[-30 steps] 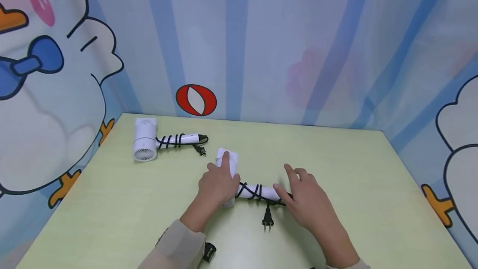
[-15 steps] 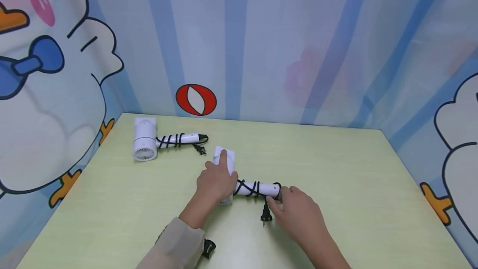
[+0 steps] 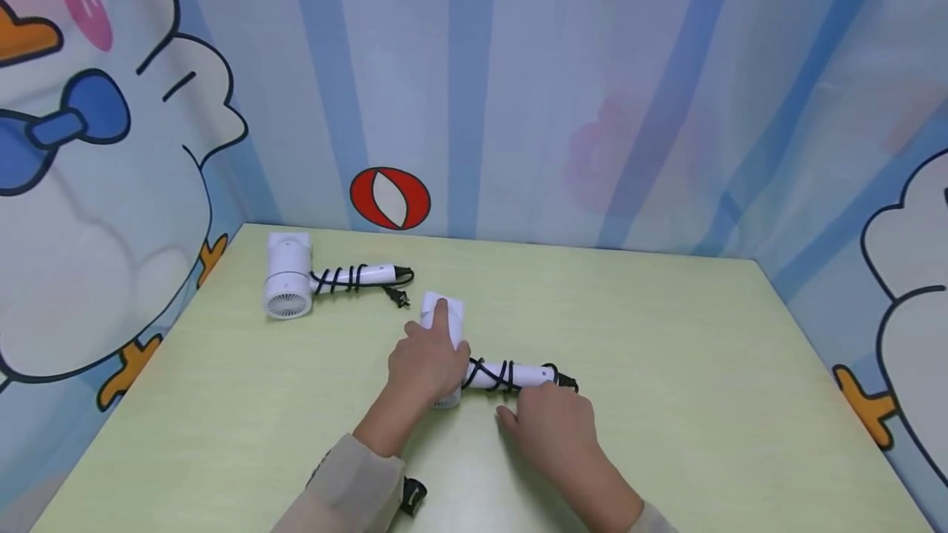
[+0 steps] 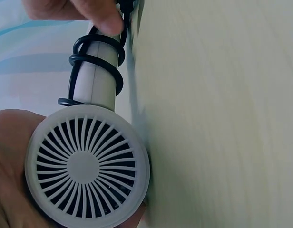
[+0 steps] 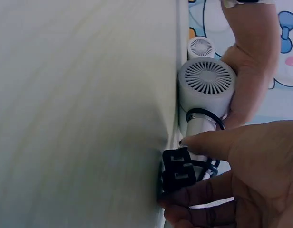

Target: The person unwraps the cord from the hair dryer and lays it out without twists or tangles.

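Observation:
A white hair dryer (image 3: 444, 321) lies in the middle of the table, its handle (image 3: 524, 376) pointing right with a black cord wound round it. My left hand (image 3: 424, 364) grips the barrel from above, index finger stretched along it. The round vent grille (image 4: 84, 166) fills the left wrist view, that palm beside it. My right hand (image 3: 555, 426) is at the front side of the handle. In the right wrist view, its thumb and fingers (image 5: 203, 192) are on either side of the black plug (image 5: 179, 168), pinching it; in the head view the plug is hidden.
A second white hair dryer (image 3: 289, 278), cord wound round its handle, lies at the back left of the table (image 3: 666, 336). A small black object (image 3: 413, 495) shows beside the left sleeve. A cartoon-printed curtain (image 3: 518, 89) stands behind the table.
My right hand has come down from the handle's end and moved left to the plug, covering it in the head view. The left hand has stayed on the barrel, shifting slightly left.

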A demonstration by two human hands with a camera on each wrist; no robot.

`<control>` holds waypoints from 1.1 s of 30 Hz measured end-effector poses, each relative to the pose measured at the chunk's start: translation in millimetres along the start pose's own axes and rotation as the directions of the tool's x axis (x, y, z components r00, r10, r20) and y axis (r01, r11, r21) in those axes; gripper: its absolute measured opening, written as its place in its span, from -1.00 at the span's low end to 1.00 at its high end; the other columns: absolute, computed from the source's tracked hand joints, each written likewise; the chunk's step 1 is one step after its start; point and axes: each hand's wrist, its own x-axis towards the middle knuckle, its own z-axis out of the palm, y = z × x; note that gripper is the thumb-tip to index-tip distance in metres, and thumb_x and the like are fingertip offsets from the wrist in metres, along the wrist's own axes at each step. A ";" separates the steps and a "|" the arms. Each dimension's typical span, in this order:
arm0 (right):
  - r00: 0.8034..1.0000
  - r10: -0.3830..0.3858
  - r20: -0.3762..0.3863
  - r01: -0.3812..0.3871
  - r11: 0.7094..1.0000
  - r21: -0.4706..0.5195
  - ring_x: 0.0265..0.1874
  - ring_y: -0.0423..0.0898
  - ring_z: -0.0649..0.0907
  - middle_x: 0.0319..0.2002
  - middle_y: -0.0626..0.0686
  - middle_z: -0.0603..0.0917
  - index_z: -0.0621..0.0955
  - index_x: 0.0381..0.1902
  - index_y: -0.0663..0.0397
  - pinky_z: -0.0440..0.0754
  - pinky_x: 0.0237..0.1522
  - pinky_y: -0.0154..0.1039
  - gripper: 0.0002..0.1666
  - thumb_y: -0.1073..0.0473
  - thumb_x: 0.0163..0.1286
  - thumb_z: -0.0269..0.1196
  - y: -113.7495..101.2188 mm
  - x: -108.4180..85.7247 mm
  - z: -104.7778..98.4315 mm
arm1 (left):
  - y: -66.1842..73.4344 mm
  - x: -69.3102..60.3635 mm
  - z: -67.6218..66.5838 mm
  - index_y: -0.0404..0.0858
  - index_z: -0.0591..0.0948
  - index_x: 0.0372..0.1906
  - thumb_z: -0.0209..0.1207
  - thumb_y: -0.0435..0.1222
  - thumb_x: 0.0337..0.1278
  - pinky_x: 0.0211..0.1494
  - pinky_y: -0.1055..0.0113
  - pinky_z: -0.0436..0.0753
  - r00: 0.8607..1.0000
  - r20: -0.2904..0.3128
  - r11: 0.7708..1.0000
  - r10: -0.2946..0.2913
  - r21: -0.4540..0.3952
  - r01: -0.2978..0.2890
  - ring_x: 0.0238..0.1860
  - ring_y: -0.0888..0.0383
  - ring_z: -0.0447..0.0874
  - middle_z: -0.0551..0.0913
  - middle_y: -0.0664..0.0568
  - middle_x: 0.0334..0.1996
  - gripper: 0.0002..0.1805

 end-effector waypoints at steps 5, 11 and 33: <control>1.000 -0.006 0.008 0.006 0.999 -0.048 -0.71 -0.06 0.48 -0.72 0.00 0.43 0.45 -0.78 0.01 0.49 -0.69 -0.04 -0.45 -0.07 0.30 0.34 -3.4 0.5 1.8 | -1.5 -1.3 0.9 -0.06 0.06 0.62 0.05 0.06 0.41 -0.37 0.00 0.57 1.000 -0.005 1.000 0.003 -0.009 -0.003 -0.35 -0.13 0.56 0.45 -0.38 0.00 -0.19; 1.000 0.011 -0.008 -0.011 0.999 -0.051 -0.68 -0.09 0.51 -0.68 0.02 0.49 0.47 -0.74 0.07 0.55 -0.69 -0.04 -0.61 0.23 0.27 0.28 -3.8 -1.1 3.3 | -5.7 0.6 2.1 -0.06 0.06 0.62 0.03 0.06 0.42 -0.38 0.02 0.55 1.000 -0.016 1.000 -0.007 -0.028 0.006 -0.37 -0.13 0.53 0.45 -0.37 0.01 -0.20; 0.994 -0.040 -0.105 0.048 0.996 0.078 -0.54 0.05 0.62 -0.54 0.16 0.53 0.54 -0.37 0.41 0.62 -0.48 -0.06 -0.91 0.45 0.25 0.27 34.2 -6.0 -4.1 | -28.8 -0.1 -19.9 -0.10 -0.06 0.63 -0.03 0.01 0.48 -0.21 -0.09 0.58 0.999 -0.040 0.970 0.009 -0.244 -0.019 -0.21 -0.27 0.55 0.37 -0.47 0.15 -0.20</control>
